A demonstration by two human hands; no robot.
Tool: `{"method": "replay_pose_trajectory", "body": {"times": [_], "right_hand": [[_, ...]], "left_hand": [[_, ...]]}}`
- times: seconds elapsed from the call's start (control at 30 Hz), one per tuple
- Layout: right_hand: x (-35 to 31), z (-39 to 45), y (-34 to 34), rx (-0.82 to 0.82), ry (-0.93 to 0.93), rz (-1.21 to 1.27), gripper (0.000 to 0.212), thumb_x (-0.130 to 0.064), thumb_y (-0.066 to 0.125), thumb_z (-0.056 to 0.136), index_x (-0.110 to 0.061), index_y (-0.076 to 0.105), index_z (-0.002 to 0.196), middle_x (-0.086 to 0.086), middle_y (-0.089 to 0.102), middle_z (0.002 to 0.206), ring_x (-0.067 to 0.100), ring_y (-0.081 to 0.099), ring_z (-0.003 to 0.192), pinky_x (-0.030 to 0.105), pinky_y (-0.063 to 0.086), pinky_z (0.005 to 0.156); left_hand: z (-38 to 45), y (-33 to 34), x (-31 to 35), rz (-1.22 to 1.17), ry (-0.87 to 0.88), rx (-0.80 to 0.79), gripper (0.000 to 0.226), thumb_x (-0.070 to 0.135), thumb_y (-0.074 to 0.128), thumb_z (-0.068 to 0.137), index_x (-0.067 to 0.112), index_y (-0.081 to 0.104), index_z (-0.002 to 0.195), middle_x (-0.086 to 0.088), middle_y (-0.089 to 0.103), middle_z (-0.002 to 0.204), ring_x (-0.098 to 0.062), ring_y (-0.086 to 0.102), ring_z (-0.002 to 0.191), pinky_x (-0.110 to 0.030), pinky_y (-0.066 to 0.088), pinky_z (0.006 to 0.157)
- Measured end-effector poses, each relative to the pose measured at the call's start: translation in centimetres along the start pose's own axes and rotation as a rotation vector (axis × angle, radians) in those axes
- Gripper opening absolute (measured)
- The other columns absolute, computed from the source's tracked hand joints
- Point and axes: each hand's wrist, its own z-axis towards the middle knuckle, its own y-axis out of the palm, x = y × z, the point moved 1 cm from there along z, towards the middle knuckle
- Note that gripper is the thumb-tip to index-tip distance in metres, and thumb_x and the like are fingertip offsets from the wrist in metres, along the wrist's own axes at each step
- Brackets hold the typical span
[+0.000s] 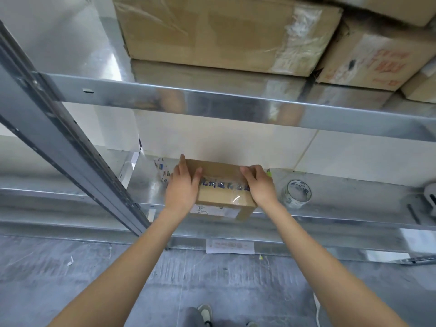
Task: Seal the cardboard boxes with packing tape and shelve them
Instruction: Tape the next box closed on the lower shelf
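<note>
- Head camera view, looking forward and down along two bare forearms that reach out to a galvanised metal shelving rack.
- A small brown cardboard box (pixel 221 185) sits on the lower shiny metal shelf (pixel 354 204), near its front edge, with its near right corner slightly past the lip.
- Clear packing tape printed with blue characters (pixel 224 186) runs across the top of the box from left to right. A white label shows on the box's front face.
- The left hand (pixel 182 187) lies on the left end of the box, fingers fairly straight and pointing away, the thumb spread across the top beside the tape. It presses rather than grips.
- The right hand (pixel 259 185) covers the right end of the box, fingers bent down over the far right edge, the thumb lying on top at the tape.
- A roll of clear packing tape with blue print (pixel 296 193) stands on the same shelf just to the right of the box, apart from the right hand.
- A scrap of printed tape or wrapping lies behind the box's left corner, against the pale wall.
- On the upper metal shelf (pixel 212 100) rest large brown cardboard cartons (pixel 212 31), some wrapped in clear tape; one at right carries red writing.
- A grey steel upright (pixel 70 149) slants across the left of the view.
- Below is a grey concrete floor (pixel 70 279), with a white paper sheet (pixel 230 246) lying at the foot of the rack and the toe of a shoe (pixel 204 312) at the bottom edge.
</note>
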Motion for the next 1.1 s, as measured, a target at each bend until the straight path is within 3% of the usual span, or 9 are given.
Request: {"method": "replay_pose_trajectory", "body": {"times": [0.07, 0.17, 0.27, 0.43, 0.53, 0.7, 0.87, 0.97, 1.1], "right_hand": [[-0.7, 0.9, 0.5, 0.044, -0.021, -0.105, 0.06, -0.052, 0.035, 0.101, -0.013, 0.033, 0.146, 0.011, 0.049, 0.142, 0.031, 0.048, 0.129, 0.038, 0.041, 0.096], [-3.1, 1.4, 1.2, 0.043, -0.199, -0.463, 0.065, -0.053, 0.017, 0.102, -0.019, 0.004, 0.156, -0.002, 0.003, 0.164, 0.017, 0.006, 0.15, 0.048, 0.008, 0.121], [-4.1, 1.7, 3.0, -0.047, -0.253, -0.722, 0.079, -0.064, 0.006, 0.096, -0.013, -0.001, 0.156, 0.0, -0.003, 0.164, 0.015, -0.009, 0.15, 0.059, -0.013, 0.115], [-3.1, -2.4, 3.3, -0.057, -0.238, -0.723, 0.091, -0.071, 0.007, 0.091, -0.007, -0.002, 0.155, 0.008, -0.007, 0.163, 0.017, -0.01, 0.15, 0.061, -0.017, 0.111], [-0.2, -8.3, 3.9, -0.007, -0.359, -0.7, 0.092, -0.072, 0.006, 0.089, -0.008, 0.009, 0.155, 0.009, 0.005, 0.163, 0.019, 0.002, 0.151, 0.06, -0.01, 0.113], [1.3, -8.2, 3.4, 0.08, -0.477, -0.529, 0.06, -0.044, 0.042, 0.097, -0.009, 0.041, 0.146, 0.008, 0.039, 0.153, 0.023, 0.033, 0.143, 0.061, 0.029, 0.112], [2.2, -5.6, 0.3, -0.032, -0.426, -0.146, 0.063, -0.044, 0.061, 0.09, -0.025, 0.04, 0.146, -0.005, 0.024, 0.159, 0.017, 0.008, 0.149, 0.033, 0.013, 0.118], [1.6, -4.6, -0.9, 0.015, -0.408, 0.006, 0.058, -0.041, 0.071, 0.084, -0.021, 0.055, 0.136, -0.004, 0.051, 0.143, 0.011, 0.037, 0.138, 0.03, 0.031, 0.113], [0.1, -1.5, -1.6, 0.106, -0.218, 0.218, 0.049, -0.038, 0.07, 0.086, -0.018, 0.057, 0.129, -0.012, 0.062, 0.111, 0.005, 0.056, 0.106, 0.02, 0.041, 0.09]], "left_hand": [[0.7, 0.2, 0.5, -0.012, -0.038, -0.029, 0.069, 0.044, 0.036, 0.102, 0.007, 0.012, 0.155, -0.021, 0.04, 0.146, -0.039, 0.048, 0.125, -0.044, 0.043, 0.098], [1.0, 0.2, 0.8, 0.03, -0.07, -0.039, 0.068, 0.043, 0.034, 0.103, 0.008, 0.008, 0.156, -0.018, 0.035, 0.15, -0.039, 0.052, 0.118, -0.042, 0.045, 0.089], [1.0, 0.5, 0.8, 0.106, -0.082, -0.033, 0.068, 0.046, 0.03, 0.103, 0.009, 0.007, 0.155, -0.016, 0.034, 0.151, -0.039, 0.055, 0.114, -0.042, 0.046, 0.082], [1.1, 0.7, 1.2, 0.165, -0.128, -0.027, 0.066, 0.045, 0.027, 0.104, 0.01, 0.006, 0.156, -0.013, 0.031, 0.153, -0.04, 0.057, 0.11, -0.041, 0.042, 0.075], [1.1, 0.5, 1.3, 0.196, -0.129, -0.021, 0.066, 0.045, 0.026, 0.104, 0.01, 0.006, 0.156, -0.012, 0.031, 0.153, -0.04, 0.058, 0.108, -0.038, 0.039, 0.071], [1.5, 0.6, 1.1, 0.119, -0.126, -0.059, 0.066, 0.045, 0.028, 0.104, 0.011, 0.005, 0.156, -0.012, 0.029, 0.155, -0.038, 0.054, 0.117, -0.04, 0.042, 0.079], [0.6, -0.7, 0.8, -0.388, -0.212, -0.115, 0.066, 0.048, 0.034, 0.103, 0.02, 0.008, 0.156, -0.007, 0.03, 0.158, -0.027, 0.034, 0.141, -0.036, 0.028, 0.111], [-0.9, -1.8, 0.4, -0.704, -0.266, -0.049, 0.057, 0.051, 0.035, 0.101, 0.027, 0.022, 0.151, 0.004, 0.037, 0.151, -0.015, 0.035, 0.136, -0.032, 0.027, 0.108], [-1.2, -0.8, -0.3, -0.594, -0.157, -0.109, 0.069, 0.05, 0.055, 0.094, 0.025, 0.026, 0.151, 0.008, 0.038, 0.147, -0.012, 0.032, 0.139, -0.024, 0.025, 0.105]]}}
